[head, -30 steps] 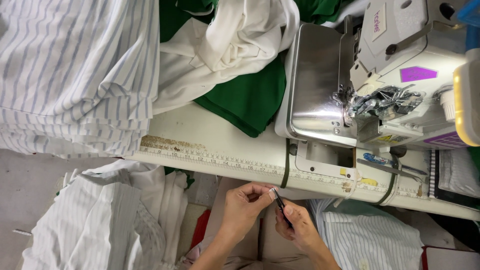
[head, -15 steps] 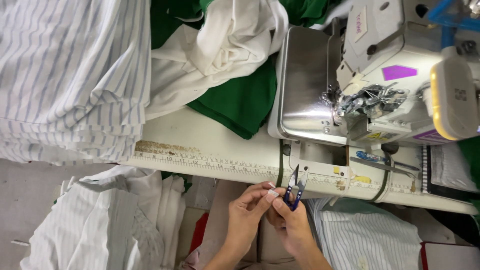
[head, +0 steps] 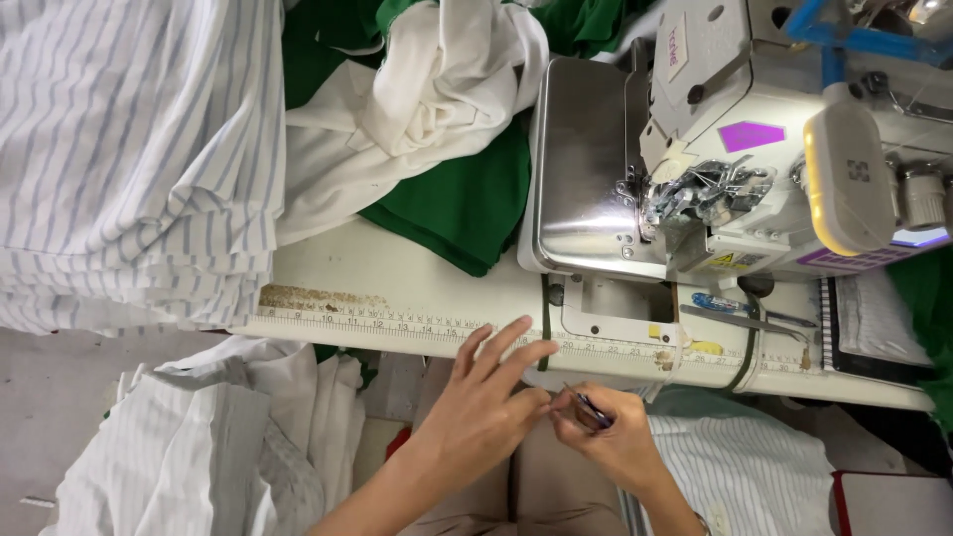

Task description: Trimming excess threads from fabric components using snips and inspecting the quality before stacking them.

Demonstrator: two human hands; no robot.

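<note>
Hands meet below the tabletop's (head: 397, 288) near edge: my right hand (head: 606, 442) grips thread snips (head: 593, 407), my left hand (head: 486, 402) pinches something hidden, fingers half spread; snips could nick fingertips.

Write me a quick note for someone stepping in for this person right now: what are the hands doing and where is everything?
Right hand: closed around small dark snips, below the table edge.
Left hand: fingers spread, fingertips meeting the right hand at the snips; anything pinched between them is too small to see.
Sewing machine stands on the table with nothing under its needle. Green cloth and white cloth lie beside it, striped fabric stacked at the left.
Done: cannot tell. Left: the piles lie unsewn.
</note>
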